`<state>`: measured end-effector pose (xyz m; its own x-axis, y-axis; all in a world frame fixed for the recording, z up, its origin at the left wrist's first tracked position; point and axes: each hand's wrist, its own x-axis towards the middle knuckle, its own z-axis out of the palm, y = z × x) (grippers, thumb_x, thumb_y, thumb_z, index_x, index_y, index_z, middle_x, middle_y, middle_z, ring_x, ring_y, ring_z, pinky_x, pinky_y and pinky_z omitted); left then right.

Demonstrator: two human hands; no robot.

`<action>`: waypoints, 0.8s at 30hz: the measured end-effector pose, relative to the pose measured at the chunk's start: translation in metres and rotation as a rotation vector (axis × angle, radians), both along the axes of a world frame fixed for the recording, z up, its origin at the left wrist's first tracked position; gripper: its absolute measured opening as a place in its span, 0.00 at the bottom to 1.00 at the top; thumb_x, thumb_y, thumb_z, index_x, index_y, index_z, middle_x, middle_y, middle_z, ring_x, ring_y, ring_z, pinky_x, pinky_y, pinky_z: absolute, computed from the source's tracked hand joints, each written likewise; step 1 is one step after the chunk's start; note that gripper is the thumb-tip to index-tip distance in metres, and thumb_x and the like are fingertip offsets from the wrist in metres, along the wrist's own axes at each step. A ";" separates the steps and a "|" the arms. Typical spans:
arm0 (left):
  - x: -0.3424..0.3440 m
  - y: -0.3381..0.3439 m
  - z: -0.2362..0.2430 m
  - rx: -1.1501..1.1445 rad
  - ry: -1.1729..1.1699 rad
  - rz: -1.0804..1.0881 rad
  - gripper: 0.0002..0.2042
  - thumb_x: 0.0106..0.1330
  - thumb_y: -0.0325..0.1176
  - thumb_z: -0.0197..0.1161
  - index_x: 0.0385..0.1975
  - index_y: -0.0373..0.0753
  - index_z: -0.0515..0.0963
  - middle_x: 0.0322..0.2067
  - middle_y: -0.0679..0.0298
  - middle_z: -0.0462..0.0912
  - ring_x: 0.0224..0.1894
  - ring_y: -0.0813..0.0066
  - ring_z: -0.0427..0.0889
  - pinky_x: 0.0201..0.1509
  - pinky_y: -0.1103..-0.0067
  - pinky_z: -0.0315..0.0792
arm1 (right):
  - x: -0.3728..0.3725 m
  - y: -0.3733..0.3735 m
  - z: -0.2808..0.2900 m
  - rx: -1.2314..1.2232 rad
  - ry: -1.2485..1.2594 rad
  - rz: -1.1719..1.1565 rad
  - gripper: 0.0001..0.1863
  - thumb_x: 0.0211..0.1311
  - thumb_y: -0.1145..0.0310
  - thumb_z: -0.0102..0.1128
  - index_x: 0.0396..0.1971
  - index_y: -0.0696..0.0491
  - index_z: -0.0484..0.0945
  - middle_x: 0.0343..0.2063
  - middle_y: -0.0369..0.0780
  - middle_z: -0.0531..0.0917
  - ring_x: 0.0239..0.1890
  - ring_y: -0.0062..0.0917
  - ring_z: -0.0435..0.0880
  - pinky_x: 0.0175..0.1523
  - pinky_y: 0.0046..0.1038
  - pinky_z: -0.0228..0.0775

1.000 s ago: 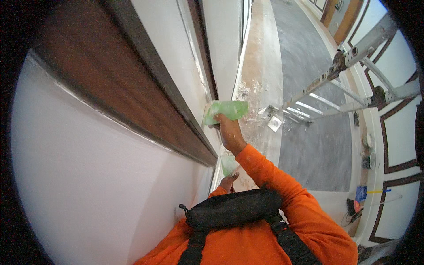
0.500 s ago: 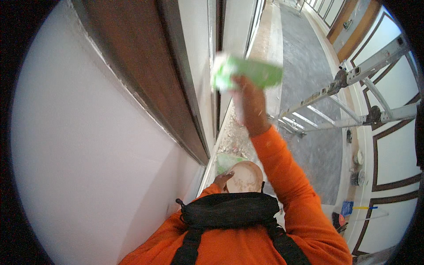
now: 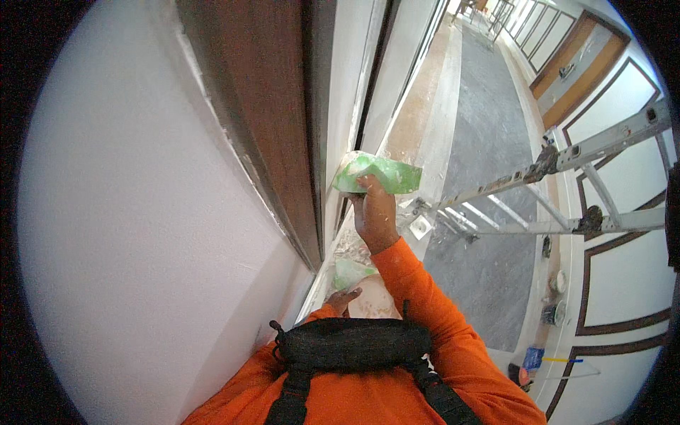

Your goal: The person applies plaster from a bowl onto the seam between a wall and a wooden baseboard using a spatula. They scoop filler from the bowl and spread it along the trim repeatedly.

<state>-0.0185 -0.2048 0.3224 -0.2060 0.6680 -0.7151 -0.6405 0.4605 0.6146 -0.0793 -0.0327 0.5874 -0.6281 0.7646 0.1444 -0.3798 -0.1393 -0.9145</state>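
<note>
My right hand [image 3: 376, 218] grips a green plastic putty spreader [image 3: 398, 174] with pale paste smeared on its left part. The spreader's left end is at the white wall strip [image 3: 345, 106] beside the dark brown door; whether it touches cannot be made out. Lower down, my left hand [image 3: 343, 300] is closed on the left rim of a round, pinkish pan [image 3: 371, 297] with pale residue inside. My right sleeve and the black chest bag hide part of the pan. Just beyond my left hand lies another green, paste-smeared piece [image 3: 351, 273].
On the right an aluminium ladder [image 3: 520, 177] stands over the grey floor covering [image 3: 489, 106]. Small tubs [image 3: 556, 312] and a blue item [image 3: 533, 358] sit along the right wall. A white wall [image 3: 142, 212] is close on my left, with debris on the floor near the door frame.
My right hand has come down and closer to me with the spreader, which was blurred by motion before. My left hand still holds the pan, now more covered by my right sleeve.
</note>
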 end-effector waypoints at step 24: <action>0.010 -0.023 0.003 -0.092 0.054 -0.027 0.31 0.50 0.59 0.61 0.42 0.33 0.73 0.18 0.58 0.76 0.13 0.69 0.74 0.14 0.73 0.67 | 0.004 -0.015 -0.080 0.815 -0.213 -0.376 0.24 0.58 0.75 0.47 0.56 0.58 0.61 0.49 0.51 0.66 0.51 0.45 0.67 0.57 0.35 0.60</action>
